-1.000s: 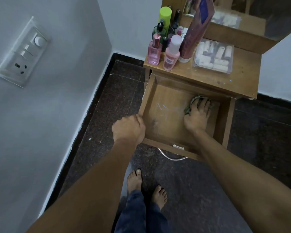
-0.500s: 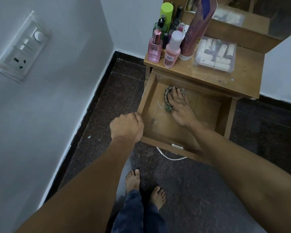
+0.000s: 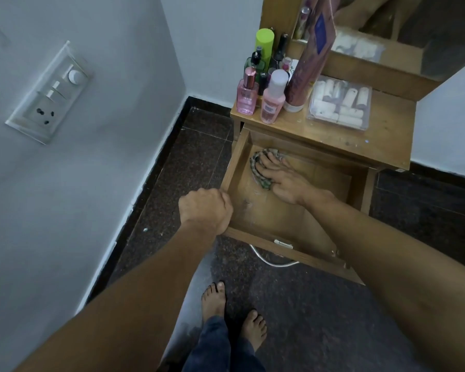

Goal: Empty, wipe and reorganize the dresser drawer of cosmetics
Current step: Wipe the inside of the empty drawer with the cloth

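— Head view first: where is the drawer?
— The drawer (image 3: 269,213) stands open at one o'clock from the frame's centre, under the dresser top (image 3: 384,130).
— And the hands?
— The left hand (image 3: 206,210) is clenched on the drawer's left wall, at eight o'clock of the drawer. The right hand (image 3: 282,181) lies flat with straight fingers, pressing a patterned cloth (image 3: 254,167) onto the drawer floor at eleven o'clock, near the far left corner.
— The cosmetics?
— On the dresser top, at twelve o'clock of the drawer: a pink bottle (image 3: 246,96), a white-capped bottle (image 3: 273,103), a tall tube (image 3: 309,57). A clear box (image 3: 338,103) lies at one o'clock.
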`<action>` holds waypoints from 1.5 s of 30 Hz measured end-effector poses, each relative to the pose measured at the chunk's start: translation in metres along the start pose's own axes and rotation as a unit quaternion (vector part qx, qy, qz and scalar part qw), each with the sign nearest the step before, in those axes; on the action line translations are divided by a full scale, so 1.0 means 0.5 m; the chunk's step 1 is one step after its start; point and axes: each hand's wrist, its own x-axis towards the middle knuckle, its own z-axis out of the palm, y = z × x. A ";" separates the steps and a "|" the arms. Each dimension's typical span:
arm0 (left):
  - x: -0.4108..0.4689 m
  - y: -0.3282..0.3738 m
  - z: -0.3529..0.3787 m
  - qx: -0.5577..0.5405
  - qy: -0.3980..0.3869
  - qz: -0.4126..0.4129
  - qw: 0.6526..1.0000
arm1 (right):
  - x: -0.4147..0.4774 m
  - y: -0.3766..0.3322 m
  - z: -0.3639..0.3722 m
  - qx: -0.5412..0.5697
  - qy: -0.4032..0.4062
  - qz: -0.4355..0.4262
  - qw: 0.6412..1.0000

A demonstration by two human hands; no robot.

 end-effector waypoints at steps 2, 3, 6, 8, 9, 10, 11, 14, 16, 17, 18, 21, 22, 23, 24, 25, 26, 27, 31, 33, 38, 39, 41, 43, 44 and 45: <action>0.004 0.004 -0.002 0.033 -0.001 0.008 0.999 | 0.004 0.000 0.001 0.008 0.001 0.006 1.000; 0.006 0.006 -0.001 0.042 0.001 0.004 0.999 | 0.005 0.000 0.003 0.007 0.006 0.012 1.000; 0.011 0.010 0.011 0.028 -0.001 -0.026 0.999 | 0.006 -0.006 0.015 -0.002 0.018 0.015 1.000; 0.011 0.018 0.012 -0.008 -0.012 -0.051 0.999 | 0.004 -0.012 0.027 -0.006 0.023 0.006 1.000; 0.011 0.021 0.010 -0.023 -0.015 -0.060 0.998 | 0.002 -0.019 0.033 -0.009 0.025 -0.001 1.000; 0.010 0.021 0.009 -0.035 -0.019 -0.065 0.997 | -0.001 -0.028 0.040 -0.011 0.024 -0.009 1.000; 0.008 0.019 0.009 -0.046 -0.023 -0.066 0.997 | -0.004 -0.036 0.047 -0.011 0.019 -0.022 1.000; 0.000 0.011 0.011 -0.078 -0.022 -0.061 0.995 | -0.010 -0.054 0.069 -0.009 -0.002 -0.054 0.998; 0.000 0.009 0.013 -0.082 -0.012 -0.061 0.995 | -0.011 -0.055 0.074 -0.015 -0.007 -0.067 0.998; 0.001 0.010 0.014 -0.081 -0.008 -0.061 0.995 | -0.011 -0.054 0.073 -0.017 -0.009 -0.076 0.997; 0.002 0.011 0.014 -0.081 -0.007 -0.061 0.995 | -0.011 -0.052 0.072 -0.020 -0.016 -0.088 0.996; 0.001 0.011 0.017 -0.089 -0.002 -0.060 0.994 | -0.017 -0.050 0.069 -0.032 -0.057 -0.132 0.989; 0.002 0.010 0.017 -0.092 0.001 -0.060 0.994 | -0.020 -0.049 0.067 -0.038 -0.069 -0.147 0.986; 0.001 0.009 0.018 -0.095 0.003 -0.060 0.994 | -0.024 -0.049 0.066 -0.046 -0.082 -0.162 0.982; 0.001 0.009 0.019 -0.097 0.004 -0.059 0.994 | -0.027 -0.050 0.065 -0.055 -0.094 -0.177 0.978; 0.001 0.008 0.020 -0.097 0.003 -0.058 0.994 | -0.031 -0.051 0.064 -0.064 -0.105 -0.190 0.974; 0.000 0.008 0.019 -0.096 0.002 -0.057 0.994 | -0.034 -0.052 0.063 -0.075 -0.115 -0.200 0.970; 0.001 0.008 0.018 -0.095 0.001 -0.055 0.994 | -0.036 -0.054 0.060 -0.087 -0.123 -0.207 0.967; 0.000 0.009 0.012 -0.090 -0.009 -0.054 0.994 | -0.053 -0.061 0.053 -0.134 -0.149 -0.228 0.953; -0.001 0.008 0.011 -0.089 -0.011 -0.053 0.995 | -0.067 -0.057 0.053 -0.144 -0.157 -0.234 0.949; -0.002 0.008 0.012 -0.092 -0.007 -0.053 0.994 | -0.088 -0.030 0.049 -0.164 -0.165 -0.241 0.942; -0.002 0.008 0.012 -0.094 -0.006 -0.053 0.994 | -0.095 -0.020 0.047 -0.167 -0.171 -0.241 0.941; -0.002 0.007 0.015 -0.099 -0.002 -0.053 0.994 | -0.114 0.004 0.039 -0.169 -0.184 -0.237 0.939; -0.003 0.005 0.016 -0.101 0.003 -0.053 0.993 | -0.133 0.024 0.030 -0.181 -0.204 -0.232 0.934; -0.004 0.005 0.017 -0.101 0.005 -0.052 0.994 | -0.142 0.031 0.025 -0.190 -0.215 -0.228 0.930; -0.004 0.004 0.018 -0.102 0.007 -0.051 0.993 | -0.151 0.037 0.020 -0.199 -0.225 -0.224 0.927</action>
